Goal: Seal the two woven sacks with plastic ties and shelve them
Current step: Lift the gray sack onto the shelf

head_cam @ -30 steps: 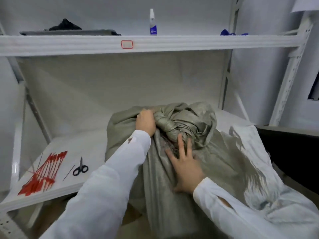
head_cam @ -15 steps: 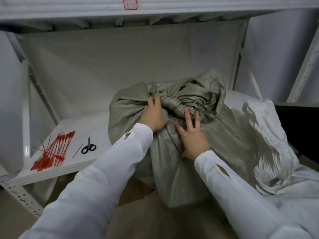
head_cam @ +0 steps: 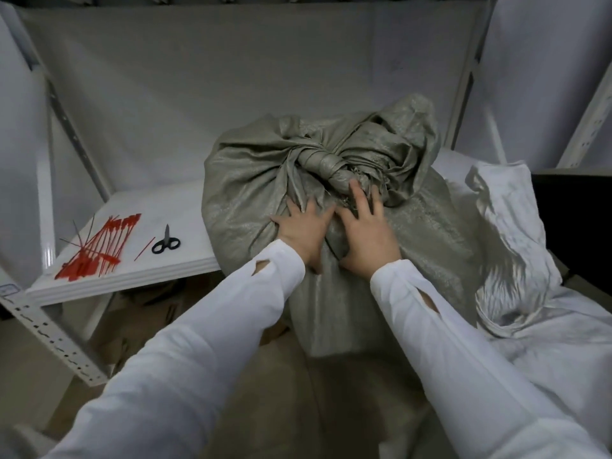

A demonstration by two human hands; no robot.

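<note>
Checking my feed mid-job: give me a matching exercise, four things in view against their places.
1. grey woven sack with knotted top
2. crumpled white woven sack
3. bundle of red plastic ties
4. black-handled scissors

a. between ties and grey sack
b. far left on white shelf board
c. under left hand and right hand
d. right of grey sack

Pairs: 1-c, 2-d, 3-b, 4-a

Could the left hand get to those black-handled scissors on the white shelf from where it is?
Probably yes. The left hand lies flat on the grey-green woven sack, holding nothing, and the black-handled scissors lie in the open on the white shelf to the sack's left, nothing between.
</note>
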